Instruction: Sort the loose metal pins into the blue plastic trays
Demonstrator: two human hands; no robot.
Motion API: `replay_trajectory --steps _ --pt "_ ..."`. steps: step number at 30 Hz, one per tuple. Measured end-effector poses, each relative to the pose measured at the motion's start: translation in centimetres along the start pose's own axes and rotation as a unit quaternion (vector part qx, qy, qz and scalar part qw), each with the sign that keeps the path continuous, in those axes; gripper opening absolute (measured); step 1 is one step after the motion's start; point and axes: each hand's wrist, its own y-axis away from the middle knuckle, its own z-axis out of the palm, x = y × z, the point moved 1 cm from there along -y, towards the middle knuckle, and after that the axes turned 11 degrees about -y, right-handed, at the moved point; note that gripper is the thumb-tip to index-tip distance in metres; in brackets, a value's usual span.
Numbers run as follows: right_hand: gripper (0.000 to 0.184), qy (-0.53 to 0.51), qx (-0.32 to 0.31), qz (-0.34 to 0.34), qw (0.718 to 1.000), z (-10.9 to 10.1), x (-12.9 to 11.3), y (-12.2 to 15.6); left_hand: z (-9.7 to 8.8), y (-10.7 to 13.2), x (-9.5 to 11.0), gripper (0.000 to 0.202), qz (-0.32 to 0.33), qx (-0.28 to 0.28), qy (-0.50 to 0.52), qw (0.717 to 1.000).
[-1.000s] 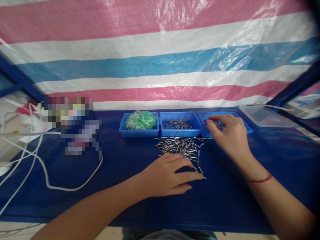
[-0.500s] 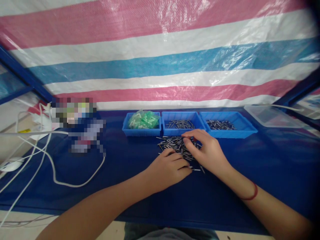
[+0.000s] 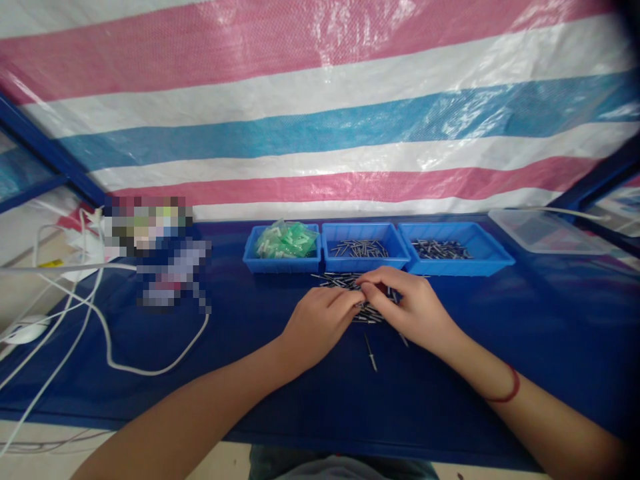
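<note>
Moved: since half a second ago my left hand has come up and in until its fingertips meet those of my right hand, and a lone pin now lies clear of them, nearer me.
Left fingers: bent together, tips close in against the right ones; I cannot tell whether they have hold of anything.
Right fingers: thumb and forefinger nearly closed at the tips; any pin between them is hidden.
Loose heap: metal pins lie on the blue table under and between my hands, in front of the trays.
Middle tray: pins in a loose layer.
Right tray: more pins, gathered to its left.
Left tray: green and clear bags.
How far along: partway, I judge; some pins sit in two trays, many remain on the table.
</note>
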Motion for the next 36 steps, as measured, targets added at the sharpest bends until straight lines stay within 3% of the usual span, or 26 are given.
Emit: replay_trajectory --steps 3,6,9,14,18,22,27,36 --pt "0.020 -0.069 -0.020 0.035 0.997 0.3 -0.1 0.1 -0.3 -0.1 -0.2 0.023 -0.107 0.028 0.133 0.985" --pt "0.022 -0.148 -0.002 0.063 0.987 0.9 0.2 0.3 -0.5 -0.2 -0.2 0.025 -0.152 0.051 0.210 0.964" --pt "0.023 -0.208 0.019 0.081 0.974 1.4 0.6 0.4 -0.5 -0.2 -0.1 0.025 -0.157 0.065 0.231 0.958" --pt "0.019 -0.202 0.023 0.075 0.976 1.2 0.4 0.2 -0.6 -0.2 -0.3 0.030 -0.164 0.046 0.210 0.963" --pt "0.015 -0.218 0.059 0.088 0.970 0.8 0.1 0.1 -0.9 -0.4 -0.6 0.016 -0.163 0.040 0.177 0.970" --pt "0.015 -0.234 0.071 0.109 0.963 0.9 0.2 0.0 -1.1 -0.6 -0.8 0.015 -0.197 0.062 0.202 0.957" --pt "0.012 -0.202 0.025 0.106 0.973 1.5 0.7 0.3 -0.8 -0.5 -1.0 0.013 -0.234 0.094 0.257 0.933" --pt "0.017 -0.200 -0.053 0.116 0.971 1.7 0.2 0.4 -0.6 -0.3 -0.9 0.017 -0.224 0.112 0.328 0.911"
